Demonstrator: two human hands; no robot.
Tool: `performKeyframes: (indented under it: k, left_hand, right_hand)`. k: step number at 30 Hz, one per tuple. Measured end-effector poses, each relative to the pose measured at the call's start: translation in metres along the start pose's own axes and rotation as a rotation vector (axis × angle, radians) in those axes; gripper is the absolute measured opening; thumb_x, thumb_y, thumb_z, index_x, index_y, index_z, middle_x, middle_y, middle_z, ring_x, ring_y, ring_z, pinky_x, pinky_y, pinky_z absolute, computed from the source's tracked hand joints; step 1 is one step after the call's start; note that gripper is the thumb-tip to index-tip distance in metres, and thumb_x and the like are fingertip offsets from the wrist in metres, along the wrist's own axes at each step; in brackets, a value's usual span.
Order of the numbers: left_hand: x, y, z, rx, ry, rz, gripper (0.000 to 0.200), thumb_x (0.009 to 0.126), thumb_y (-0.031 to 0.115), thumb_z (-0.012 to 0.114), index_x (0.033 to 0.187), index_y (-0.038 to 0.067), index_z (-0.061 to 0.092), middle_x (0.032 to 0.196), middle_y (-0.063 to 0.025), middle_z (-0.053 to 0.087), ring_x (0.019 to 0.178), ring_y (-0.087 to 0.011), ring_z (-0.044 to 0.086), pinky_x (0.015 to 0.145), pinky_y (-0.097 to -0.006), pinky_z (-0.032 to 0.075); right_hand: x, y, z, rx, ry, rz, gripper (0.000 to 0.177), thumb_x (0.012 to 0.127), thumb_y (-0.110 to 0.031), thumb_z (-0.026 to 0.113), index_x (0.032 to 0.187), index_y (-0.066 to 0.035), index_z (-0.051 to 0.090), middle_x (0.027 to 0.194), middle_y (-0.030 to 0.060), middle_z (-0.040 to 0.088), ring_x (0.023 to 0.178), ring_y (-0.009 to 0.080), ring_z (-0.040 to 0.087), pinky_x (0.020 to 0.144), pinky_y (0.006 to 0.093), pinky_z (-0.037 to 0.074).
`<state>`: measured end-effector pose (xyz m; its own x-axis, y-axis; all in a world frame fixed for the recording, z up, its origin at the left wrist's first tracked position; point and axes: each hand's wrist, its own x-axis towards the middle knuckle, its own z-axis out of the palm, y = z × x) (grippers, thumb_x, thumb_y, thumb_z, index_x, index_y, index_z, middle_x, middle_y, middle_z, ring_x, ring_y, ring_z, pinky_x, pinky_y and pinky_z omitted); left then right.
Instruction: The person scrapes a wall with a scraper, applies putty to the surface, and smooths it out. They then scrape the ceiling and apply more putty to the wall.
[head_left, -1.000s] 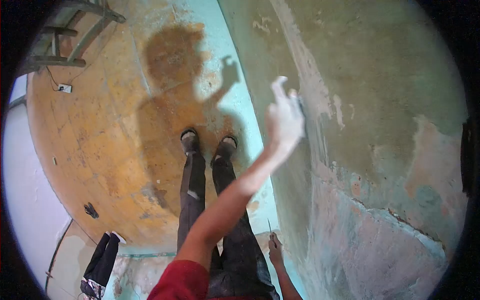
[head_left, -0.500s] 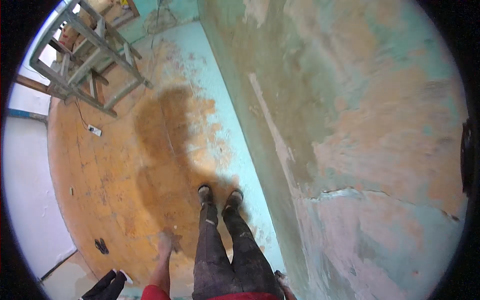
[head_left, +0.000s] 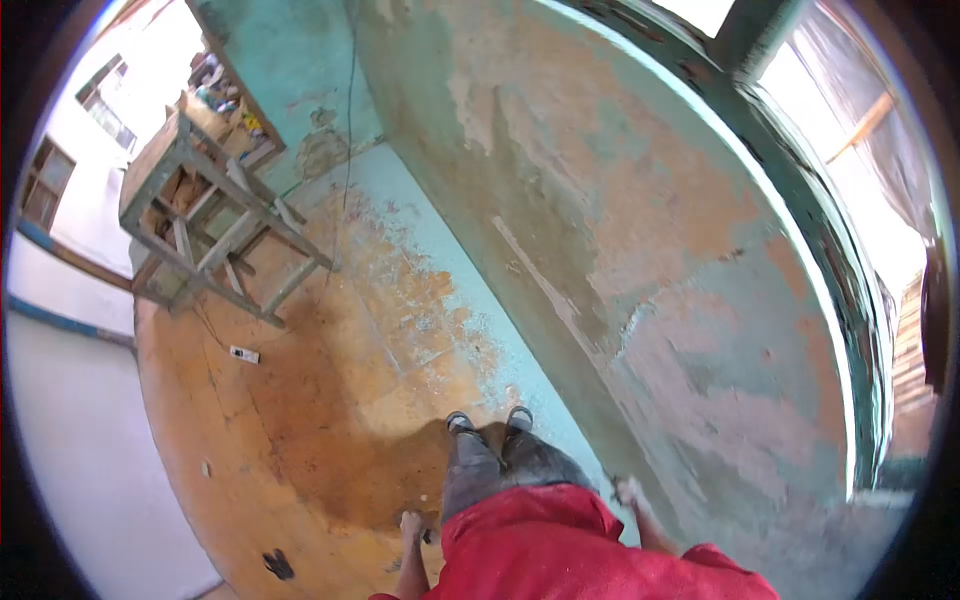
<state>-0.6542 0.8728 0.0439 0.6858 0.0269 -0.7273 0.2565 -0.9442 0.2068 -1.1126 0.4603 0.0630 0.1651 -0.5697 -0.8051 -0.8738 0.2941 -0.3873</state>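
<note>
My left hand (head_left: 410,524) hangs low beside my left leg, above the orange floor (head_left: 300,420). It is small in view, and I cannot make out whether its fingers hold anything. My right hand (head_left: 630,492) is down by my hip, close against the peeling green and orange wall (head_left: 640,240). A thin dark scraper tip (head_left: 613,481) seems to stick out of it toward the wall. My red shirt (head_left: 560,550) hides both forearms. My two shoes (head_left: 490,422) stand at the foot of the wall.
A wooden trestle stand (head_left: 215,225) stands at the far left near a doorway. A white power strip (head_left: 244,354) and its cable lie on the floor. A small dark object (head_left: 278,565) lies near the white wall (head_left: 70,430). A window opening (head_left: 850,130) is at the upper right.
My left arm came down from the wall to my side. My view tilted up, bringing in the stand, the far wall and the window. The other person's legs have left the view.
</note>
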Motion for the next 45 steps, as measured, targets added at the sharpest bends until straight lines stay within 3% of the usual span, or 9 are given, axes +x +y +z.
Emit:
performKeyframes:
  k: [2, 3, 4, 5, 7, 14, 25, 31, 45]
  left_hand:
    - [0.045, -0.017, 0.000, 0.065, 0.109, 0.339, 0.037, 0.087, 0.033, 0.063, 0.098, -0.003, 0.067, 0.099, -0.0288, 0.068, 0.099, -0.0405, 0.067, 0.084, -0.0482, 0.052]
    - [0.048, -0.011, -0.017, 0.087, 0.108, 0.351, 0.037, 0.087, 0.033, 0.063, 0.098, -0.003, 0.067, 0.099, -0.0288, 0.068, 0.099, -0.0405, 0.067, 0.084, -0.0482, 0.052]
    - [0.052, 0.013, -0.032, -0.060, 0.072, 0.234, 0.037, 0.086, 0.033, 0.064, 0.093, -0.003, 0.066, 0.090, -0.0261, 0.067, 0.092, -0.0385, 0.067, 0.082, -0.0474, 0.051]
    - [0.059, 0.032, -0.047, -0.205, 0.034, 0.117, 0.037, 0.085, 0.034, 0.065, 0.088, -0.003, 0.065, 0.082, -0.0234, 0.066, 0.085, -0.0366, 0.067, 0.079, -0.0466, 0.051]
    - [0.084, 0.042, -0.071, -0.177, 0.048, 0.192, 0.034, 0.086, 0.032, 0.066, 0.085, -0.002, 0.063, 0.076, -0.0193, 0.063, 0.076, -0.0328, 0.065, 0.072, -0.0449, 0.051]
    - [0.076, 0.100, -0.139, -0.324, -0.058, 0.203, 0.021, 0.089, 0.022, 0.062, 0.078, 0.004, 0.059, 0.063, -0.0054, 0.056, 0.046, -0.0178, 0.054, 0.044, -0.0349, 0.044]
    - [0.113, 0.111, -0.148, -0.257, -0.275, 0.241, 0.014, 0.090, 0.019, 0.062, 0.087, 0.005, 0.061, 0.061, -0.0039, 0.054, 0.047, -0.0169, 0.053, 0.043, -0.0331, 0.042]
    - [0.082, 0.131, -0.171, -0.312, -0.258, 0.148, 0.012, 0.090, 0.018, 0.063, 0.087, 0.006, 0.062, 0.060, -0.0032, 0.052, 0.046, -0.0163, 0.051, 0.043, -0.0328, 0.041]
    - [0.046, 0.145, -0.201, -0.267, -0.319, 0.097, 0.016, 0.090, 0.019, 0.064, 0.083, 0.008, 0.056, 0.058, -0.0006, 0.050, 0.044, -0.0138, 0.048, 0.041, -0.0307, 0.039]
  right_hand:
    - [0.017, -0.064, 0.001, -0.229, 0.138, -0.144, 0.034, 0.090, -0.027, 0.048, 0.096, 0.000, 0.066, 0.080, 0.0210, 0.070, 0.075, 0.0311, 0.070, 0.068, 0.0444, 0.054]
    - [-0.021, -0.152, -0.005, 0.011, 0.185, -0.053, 0.035, 0.091, -0.030, 0.048, 0.095, -0.001, 0.066, 0.082, 0.0224, 0.069, 0.083, 0.0339, 0.070, 0.073, 0.0452, 0.053]
    - [-0.017, -0.174, -0.004, -0.035, 0.214, -0.222, 0.043, 0.098, -0.039, 0.049, 0.122, -0.007, 0.062, 0.075, 0.0155, 0.067, 0.067, 0.0214, 0.063, 0.065, 0.0409, 0.051]
    - [-0.026, -0.211, -0.006, -0.065, 0.192, -0.203, 0.037, 0.093, -0.030, 0.048, 0.117, -0.004, 0.061, 0.093, 0.0247, 0.069, 0.092, 0.0389, 0.069, 0.082, 0.0477, 0.051]
    - [-0.042, -0.266, -0.007, -0.191, 0.262, -0.397, 0.045, 0.093, -0.027, 0.047, 0.132, -0.006, 0.053, 0.118, 0.0286, 0.062, 0.112, 0.0471, 0.058, 0.093, 0.0532, 0.047]
    - [-0.096, -0.391, -0.024, 0.039, 0.510, -0.496, 0.046, 0.093, -0.020, 0.052, 0.138, -0.008, 0.053, 0.116, 0.0292, 0.062, 0.112, 0.0446, 0.061, 0.092, 0.0449, 0.048]
    - [-0.127, -0.445, -0.059, 0.340, 0.796, -0.458, 0.042, 0.096, -0.022, 0.052, 0.135, -0.009, 0.057, 0.115, 0.0304, 0.061, 0.109, 0.0448, 0.060, 0.089, 0.0493, 0.047]
    - [-0.076, -0.481, -0.009, 0.241, 0.994, -0.424, 0.041, 0.096, -0.019, 0.051, 0.136, -0.009, 0.057, 0.091, 0.0290, 0.066, 0.085, 0.0465, 0.065, 0.076, 0.0546, 0.049]
    - [-0.086, -0.468, -0.016, 0.301, 1.016, -0.423, 0.040, 0.097, -0.020, 0.050, 0.134, -0.010, 0.059, 0.091, 0.0278, 0.067, 0.086, 0.0451, 0.066, 0.074, 0.0537, 0.049]
